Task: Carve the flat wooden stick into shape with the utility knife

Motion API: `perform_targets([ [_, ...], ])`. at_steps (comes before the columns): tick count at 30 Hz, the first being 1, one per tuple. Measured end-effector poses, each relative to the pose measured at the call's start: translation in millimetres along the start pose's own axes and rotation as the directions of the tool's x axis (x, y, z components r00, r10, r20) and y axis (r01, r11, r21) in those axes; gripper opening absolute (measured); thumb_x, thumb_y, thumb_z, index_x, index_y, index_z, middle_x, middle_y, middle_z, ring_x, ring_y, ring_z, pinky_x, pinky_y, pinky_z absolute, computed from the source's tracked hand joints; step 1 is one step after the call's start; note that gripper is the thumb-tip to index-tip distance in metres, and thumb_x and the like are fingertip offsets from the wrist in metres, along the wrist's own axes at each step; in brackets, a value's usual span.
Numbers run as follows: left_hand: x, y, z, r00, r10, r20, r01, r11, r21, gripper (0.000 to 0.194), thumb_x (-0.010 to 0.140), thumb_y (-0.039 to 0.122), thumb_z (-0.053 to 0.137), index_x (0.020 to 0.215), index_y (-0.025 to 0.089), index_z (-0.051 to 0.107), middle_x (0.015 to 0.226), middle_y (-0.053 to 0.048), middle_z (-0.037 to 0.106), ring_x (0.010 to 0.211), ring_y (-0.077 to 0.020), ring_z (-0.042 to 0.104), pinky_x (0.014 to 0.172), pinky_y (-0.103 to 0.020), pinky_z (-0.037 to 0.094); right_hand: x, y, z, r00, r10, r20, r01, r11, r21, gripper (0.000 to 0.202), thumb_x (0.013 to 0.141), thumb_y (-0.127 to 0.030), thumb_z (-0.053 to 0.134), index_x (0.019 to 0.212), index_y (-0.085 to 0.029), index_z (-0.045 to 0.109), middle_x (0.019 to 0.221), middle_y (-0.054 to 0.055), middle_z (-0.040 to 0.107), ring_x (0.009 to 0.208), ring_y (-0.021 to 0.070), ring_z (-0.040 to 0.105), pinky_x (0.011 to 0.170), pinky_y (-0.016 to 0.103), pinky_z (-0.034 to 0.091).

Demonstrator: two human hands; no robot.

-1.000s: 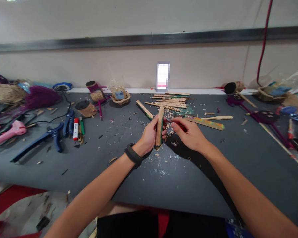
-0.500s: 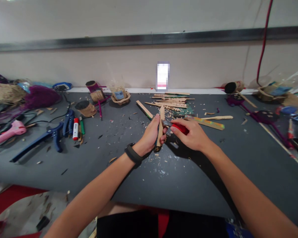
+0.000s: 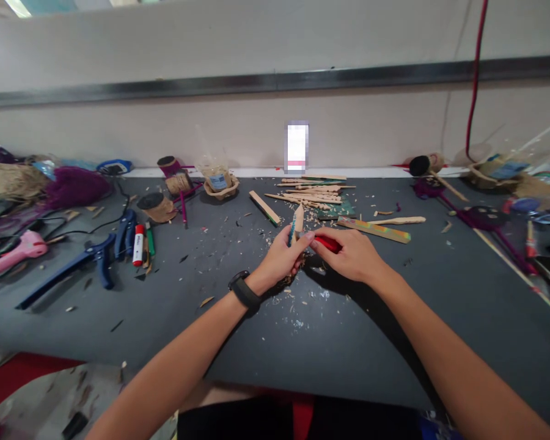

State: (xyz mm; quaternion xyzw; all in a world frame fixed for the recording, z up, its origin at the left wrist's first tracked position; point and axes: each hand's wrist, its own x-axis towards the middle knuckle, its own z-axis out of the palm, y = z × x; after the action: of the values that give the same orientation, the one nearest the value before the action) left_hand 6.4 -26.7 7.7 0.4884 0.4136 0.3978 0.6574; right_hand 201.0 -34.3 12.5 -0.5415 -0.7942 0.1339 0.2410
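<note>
My left hand [image 3: 282,253], with a dark band at the wrist, is closed around a flat wooden stick [image 3: 299,219]. The stick's pointed pale end stands up past my fingers, and a strip of blue shows along its left edge. In my right hand [image 3: 351,253] is a red-handled knife [image 3: 327,243], its blade mostly hidden by my left thumb and the stick. Both hands nearly touch above the grey table [image 3: 266,342]. Wood shavings [image 3: 297,318] lie scattered below and around them.
Behind my hands lies a pile of carved sticks [image 3: 316,194]. A patterned strip [image 3: 376,229] rests to the right. On the left are a blue cutter [image 3: 73,269], a red-and-white marker [image 3: 138,245] and a pink glue gun [image 3: 22,247]. A phone [image 3: 296,146] leans on the wall.
The wooden stick has turned in my left hand, showing its blue edge and pointed tip. My left thumb has moved across to the knife, and the blade is now mostly hidden.
</note>
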Motion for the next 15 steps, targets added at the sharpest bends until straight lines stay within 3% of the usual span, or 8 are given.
perform_targets([
  [6, 3.9, -6.1, -2.1, 1.0, -0.007, 0.03, 0.005, 0.998, 0.064, 0.052, 0.088, 0.069, 0.076, 0.102, 0.022, 0.058, 0.045, 0.01, 0.045, 0.032, -0.006, 0.036, 0.035, -0.019, 0.025, 0.1, -4.5, 3.8, 0.995, 0.087, -0.047, -0.093, 0.986, -0.137, 0.04, 0.104, -0.06, 0.052, 0.101, -0.032, 0.08, 0.086, 0.004, 0.08, 0.077, 0.0262, 0.07, 0.06, 0.034, 0.03],
  [15, 0.7, -3.3, -1.5, 0.996, -0.019, 0.088, 0.014, 0.998, 0.063, 0.05, 0.089, 0.065, 0.077, 0.098, 0.022, 0.054, 0.05, 0.012, 0.045, 0.034, -0.0044, 0.035, 0.036, -0.018, 0.025, -0.6, -6.8, 6.5, 0.984, 0.127, -0.128, -0.148, 0.974, -0.169, 0.035, 0.101, -0.058, 0.057, 0.098, -0.034, 0.083, 0.084, 0.003, 0.081, 0.072, 0.0252, 0.07, 0.058, 0.033, 0.029],
])
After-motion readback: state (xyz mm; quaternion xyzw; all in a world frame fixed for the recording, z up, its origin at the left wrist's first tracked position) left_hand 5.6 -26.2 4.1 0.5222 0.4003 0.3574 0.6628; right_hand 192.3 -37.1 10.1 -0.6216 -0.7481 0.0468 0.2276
